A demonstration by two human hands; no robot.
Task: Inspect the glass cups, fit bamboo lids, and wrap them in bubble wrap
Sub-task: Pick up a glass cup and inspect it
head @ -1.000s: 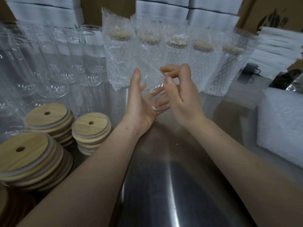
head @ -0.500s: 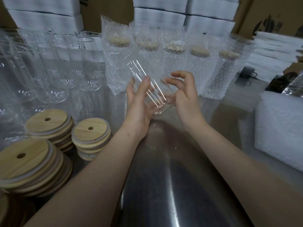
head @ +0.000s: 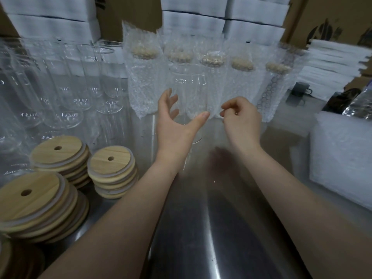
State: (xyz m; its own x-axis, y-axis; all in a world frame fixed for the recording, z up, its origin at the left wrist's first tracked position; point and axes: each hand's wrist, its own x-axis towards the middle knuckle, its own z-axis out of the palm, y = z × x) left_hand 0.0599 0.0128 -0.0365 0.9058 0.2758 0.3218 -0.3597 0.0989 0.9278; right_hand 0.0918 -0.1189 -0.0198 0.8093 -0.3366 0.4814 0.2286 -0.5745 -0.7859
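left hand point(head: 173, 127): raised over the surface, its grip closed round the lower part of a glass cup point(head: 189, 85), with the thumb across the near side and the fingers round the far left side.
glass cup: upright, rim upward, no lid on it. It is held over the middle of the surface, in front of the wrapped row (whether its base touches the steel I cannot tell).
right hand point(head: 241, 121): just beside the cup on its right and apart from it. The grip is clenched, fingers curled inward and thumb close to the forefinger, with nothing in it.
surface point(head: 211, 228): shiny steel, with both bare forearms stretched out over it.
wrapped cups point(head: 145, 77): five standing in a row at the back, each in bubble wrap, a bamboo lid showing through near the top.
bare glass cups point(head: 66, 93): many, crowded at the back left, upright and unlidded.
bamboo lids point(head: 104, 168): in stacks at the front left, the top lids each with a small round hole.
bubble wrap point(head: 342, 158): a white pile at the right edge of the surface (it looks like wrap, though it is blurred).
white boxes point(head: 193, 23): stacked behind the wrapped row.
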